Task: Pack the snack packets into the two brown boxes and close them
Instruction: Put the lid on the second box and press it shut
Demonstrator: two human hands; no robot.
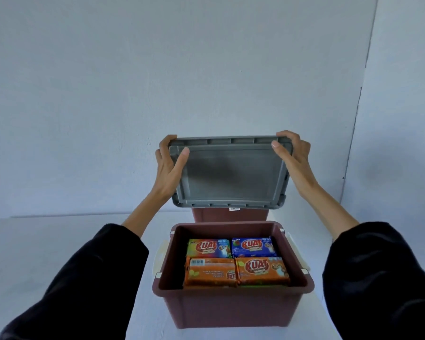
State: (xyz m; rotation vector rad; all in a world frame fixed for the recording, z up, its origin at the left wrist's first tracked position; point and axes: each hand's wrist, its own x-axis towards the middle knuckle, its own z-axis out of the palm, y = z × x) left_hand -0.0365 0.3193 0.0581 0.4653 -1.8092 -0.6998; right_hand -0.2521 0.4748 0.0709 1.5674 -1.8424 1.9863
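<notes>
1. Now we hold the gray lid (231,175) up in the air with both hands. Our left hand (169,168) grips its left end and our right hand (295,160) grips its right end.
2. Our fingers (167,141) curl over the lid's top edge, and our thumbs press on the side that faces us. Each hand holds the lid and nothing else.
3. The near brown box (231,310) sits on the white counter (59,241) with its top open. Four snack packets (261,269) lie flat inside, two blue at the back and two orange at the front.
4. The far brown box (231,214) stands just behind it. The lid hides its top, so we cannot tell if it is closed.
5. We think the near box is full and only needs its lid.
6. The lid is tilted. If we bring it down like that, one corner may catch the rim and the lid may sit crooked.
7. The white clips (298,251) hang at the box's sides. If one flips up, the lid could trap it and not snap shut.
8. The lid's low edge is near the far box, so it could bump that box and push it.
</notes>
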